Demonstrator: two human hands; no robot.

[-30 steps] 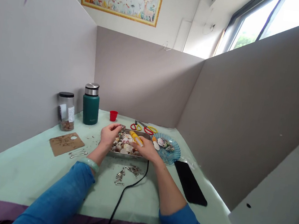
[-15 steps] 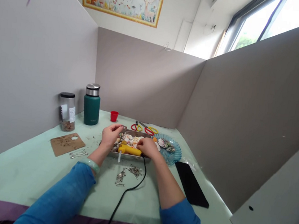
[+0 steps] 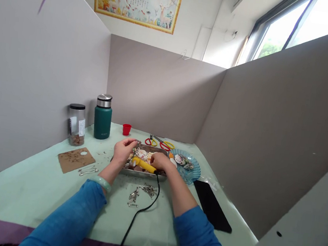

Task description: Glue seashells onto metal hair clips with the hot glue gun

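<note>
My left hand [image 3: 124, 151] is pinched at the left rim of a metal tray [image 3: 136, 173], holding a small dark item at its fingertips, too small to name. The tray holds shells and small stones. My right hand [image 3: 161, 161] reaches into the tray's right part, fingers bent down and close together; whatever they touch is hidden. A yellow glue gun [image 3: 145, 165] lies across the tray beside my right hand, its black cord [image 3: 138, 212] running down to the near edge. Below the tray lie small metal pins [image 3: 134, 196] in two piles.
On the left are a brown board [image 3: 76, 159], larger pins [image 3: 88, 170], a lidded jar [image 3: 76, 126] and a green flask [image 3: 102, 118]. Behind the tray are a red cup [image 3: 126, 129] and scissors [image 3: 165, 145]. A blue plate [image 3: 193, 176] and black slab [image 3: 212, 207] sit to the right.
The glue gun has turned, its nozzle end no longer hanging over the tray's near rim. My hands have stayed nearly in place, while the whole view has shifted slightly.
</note>
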